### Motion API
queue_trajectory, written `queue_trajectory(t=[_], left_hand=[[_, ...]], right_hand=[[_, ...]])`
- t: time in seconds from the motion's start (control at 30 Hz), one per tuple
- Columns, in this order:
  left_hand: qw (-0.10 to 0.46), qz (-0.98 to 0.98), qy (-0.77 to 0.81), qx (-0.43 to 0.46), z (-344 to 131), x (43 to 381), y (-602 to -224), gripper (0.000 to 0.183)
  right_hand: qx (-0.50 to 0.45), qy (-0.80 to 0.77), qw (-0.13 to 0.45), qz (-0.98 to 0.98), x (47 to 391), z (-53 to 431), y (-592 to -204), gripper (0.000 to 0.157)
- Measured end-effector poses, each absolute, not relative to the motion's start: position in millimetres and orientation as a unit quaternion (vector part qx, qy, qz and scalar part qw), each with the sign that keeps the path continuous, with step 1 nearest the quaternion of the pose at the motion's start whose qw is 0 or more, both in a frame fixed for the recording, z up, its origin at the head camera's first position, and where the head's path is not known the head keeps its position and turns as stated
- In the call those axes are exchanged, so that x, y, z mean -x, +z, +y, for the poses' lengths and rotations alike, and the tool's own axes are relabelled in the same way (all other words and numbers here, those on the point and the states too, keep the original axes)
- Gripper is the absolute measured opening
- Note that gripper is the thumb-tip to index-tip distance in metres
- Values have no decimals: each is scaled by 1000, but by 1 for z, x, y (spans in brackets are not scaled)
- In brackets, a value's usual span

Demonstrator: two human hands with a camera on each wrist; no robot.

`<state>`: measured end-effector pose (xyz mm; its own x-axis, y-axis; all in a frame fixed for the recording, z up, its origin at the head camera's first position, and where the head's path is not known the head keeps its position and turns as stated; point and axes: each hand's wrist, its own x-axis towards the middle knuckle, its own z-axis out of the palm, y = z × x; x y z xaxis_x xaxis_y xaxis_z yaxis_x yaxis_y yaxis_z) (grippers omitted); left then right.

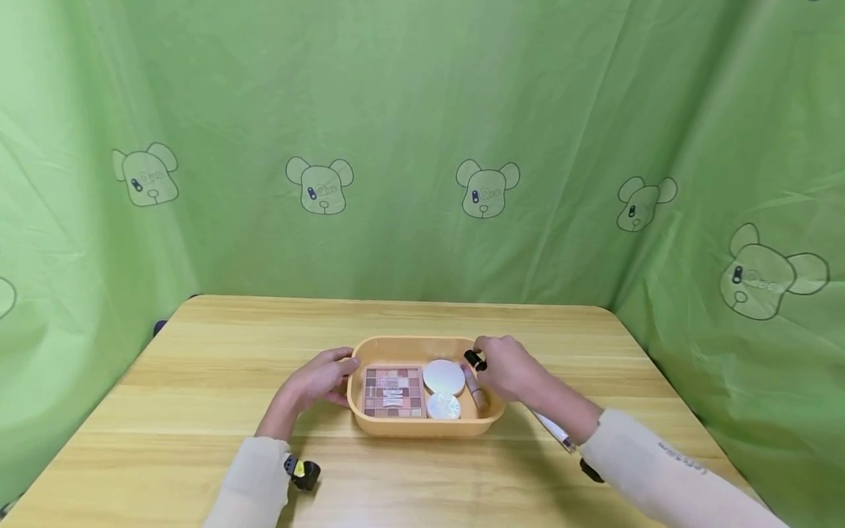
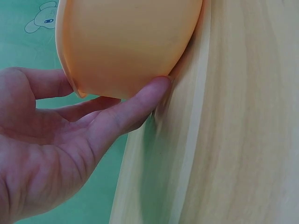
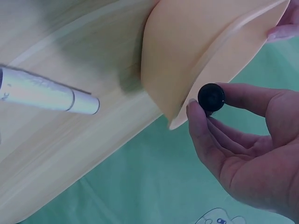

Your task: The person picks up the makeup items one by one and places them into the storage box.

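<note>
An orange plastic basin stands on the table, holding an eyeshadow palette, a larger white round compact, a smaller round compact and a slim pinkish tube. At its left end my left hand grips the rim, thumb over the edge and fingers against the outer wall. Over the right end, my right hand pinches a small black lipstick-like tube between thumb and fingers. Its round black end faces the right wrist camera.
A white tube lies on the wooden table to the right of the basin, partly hidden by my right forearm in the head view. Green curtain with bear drawings hangs behind the table and at both sides.
</note>
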<state>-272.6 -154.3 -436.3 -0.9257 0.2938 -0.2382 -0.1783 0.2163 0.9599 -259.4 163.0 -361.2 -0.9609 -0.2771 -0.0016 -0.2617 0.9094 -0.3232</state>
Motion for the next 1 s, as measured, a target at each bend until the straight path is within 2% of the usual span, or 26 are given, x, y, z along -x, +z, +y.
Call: queue_trajectory(t=[0.27,0.53,0.8,1.0], left_hand=[[191,755,626,-42,-154,273,-436,61],[190,754,628,-39,-154,273,-436,61],[189,754,628,-40,-155,273,-436,61],[189,754,628,-38,-155,273,-437,63]], right_hand=[[150,-168,34,974,255,154,-369,27],[174,-158,47,971,251,146,-370,11],[217,-111,24,969,249,146,-373,36],[240,-90,21,966,249,144,-375,44]])
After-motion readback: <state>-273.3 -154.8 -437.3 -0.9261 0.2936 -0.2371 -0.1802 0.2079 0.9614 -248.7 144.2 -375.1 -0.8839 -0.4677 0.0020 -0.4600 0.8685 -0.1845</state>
